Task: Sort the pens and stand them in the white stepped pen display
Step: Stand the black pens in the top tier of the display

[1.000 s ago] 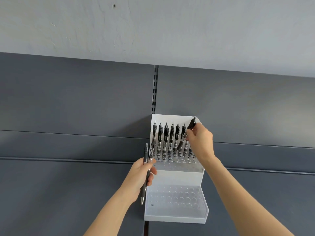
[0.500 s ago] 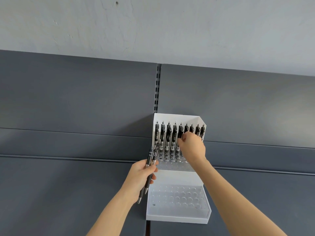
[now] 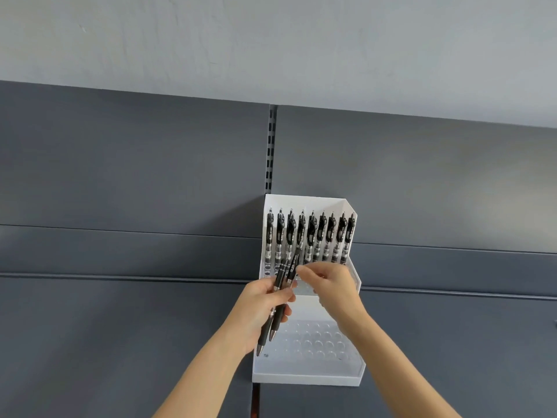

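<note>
Since the earlier frame, the right hand (image 3: 331, 285) has dropped from the back row of pens to meet the left hand (image 3: 262, 309) in front of the display. Nearest, the left hand is clenched around 2 black pens (image 3: 278, 309), tips pointing down and left. Just beside it, the right hand's fingertips (image 3: 301, 270) pinch the upper end of 1 of those pens. Behind both sits the white stepped pen display (image 3: 307, 378), its lower tier of holes bare. Farther back, 9 black pens (image 3: 312, 236) stand upright in the top row, against the grey shelf panel (image 3: 135, 176).
</note>
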A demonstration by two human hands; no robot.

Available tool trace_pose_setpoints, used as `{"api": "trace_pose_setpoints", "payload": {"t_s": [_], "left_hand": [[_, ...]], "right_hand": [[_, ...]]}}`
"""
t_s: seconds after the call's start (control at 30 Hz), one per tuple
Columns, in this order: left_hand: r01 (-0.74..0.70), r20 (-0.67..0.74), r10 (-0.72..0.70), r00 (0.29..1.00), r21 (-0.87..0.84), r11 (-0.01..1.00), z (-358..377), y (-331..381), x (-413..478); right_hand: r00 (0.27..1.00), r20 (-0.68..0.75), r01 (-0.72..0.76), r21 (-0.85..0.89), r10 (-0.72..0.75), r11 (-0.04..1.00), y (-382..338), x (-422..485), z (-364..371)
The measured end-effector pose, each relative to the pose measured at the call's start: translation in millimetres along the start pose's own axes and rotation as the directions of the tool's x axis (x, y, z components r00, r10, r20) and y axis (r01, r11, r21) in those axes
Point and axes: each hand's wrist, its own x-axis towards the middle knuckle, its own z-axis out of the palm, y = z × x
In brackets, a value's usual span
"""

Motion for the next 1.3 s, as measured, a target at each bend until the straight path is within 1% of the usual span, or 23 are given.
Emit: {"api": "trace_pose_setpoints", "payload": {"t_s": [0.17, 0.27, 0.33, 0.47, 0.6, 0.67, 0.73, 0.8, 0.87, 0.97, 1.07, 1.1, 1.17, 1.3], "left_hand": [[0.025, 0.041, -0.026, 0.999, 0.031, 0.999, 11, -2, 0], [0.019, -0.036, -0.016, 0.999, 0.095, 0.995, 8, -4, 2], [0.004, -0.080, 0.007, 0.997, 0.138, 0.990, 2, -4, 2], [-0.025, -0.098, 0.045, 0.994, 0.198, 0.980, -4, -3, 1], [-0.036, -0.123, 0.050, 0.991, 0.109, 0.993, -4, -1, 3], [-0.076, -0.130, 0.100, 0.987, 0.178, 0.981, -6, -1, 3], [-0.119, -0.130, 0.152, 0.980, 0.234, 0.965, -7, -3, 2], [-0.133, -0.148, 0.168, 0.975, 0.222, 0.966, -8, -4, 2], [-0.126, -0.158, 0.157, 0.975, 0.187, 0.974, -9, -4, 3], [-0.124, -0.150, 0.153, 0.977, 0.186, 0.975, -10, -5, 5], [-0.112, -0.153, 0.142, 0.978, 0.188, 0.976, -12, -5, 6], [-0.107, -0.155, 0.137, 0.978, 0.187, 0.976, -13, -6, 6], [-0.098, -0.158, 0.129, 0.979, 0.187, 0.977, -14, -6, 7], [-0.098, -0.141, 0.125, 0.982, 0.187, 0.977, -14, -7, 9]], "right_hand": [[0.998, 0.058, -0.043, 0.076, 0.039, 0.996, 3, 1, -6], [0.998, 0.037, -0.061, 0.081, 0.058, 0.995, 9, 3, -14], [0.998, -0.017, -0.061, 0.076, 0.063, 0.995, 11, 6, -22], [0.984, -0.162, -0.052, 0.103, 0.069, 0.993, 12, 19, -40], [0.957, -0.290, 0.017, 0.041, -0.004, 0.999, 3, 35, -54], [0.930, -0.363, 0.069, 0.009, -0.061, 0.998, -2, 45, -58], [0.912, -0.398, 0.094, -0.029, -0.098, 0.995, -6, 51, -59], [0.919, -0.371, 0.103, -0.105, -0.135, 0.989, -7, 54, -55], [0.938, -0.310, 0.106, -0.174, -0.157, 0.979, -7, 57, -49], [0.967, -0.214, 0.080, -0.269, -0.141, 0.960, -7, 64, -39], [0.988, -0.118, 0.034, -0.457, -0.099, 0.889, -9, 70, -28], [0.992, -0.098, 0.019, -0.491, -0.076, 0.871, -10, 71, -25], [0.993, -0.104, -0.003, -0.511, -0.058, 0.859, -9, 72, -20], [0.979, -0.196, -0.045, -0.477, -0.057, 0.878, -8, 69, -17]]}}
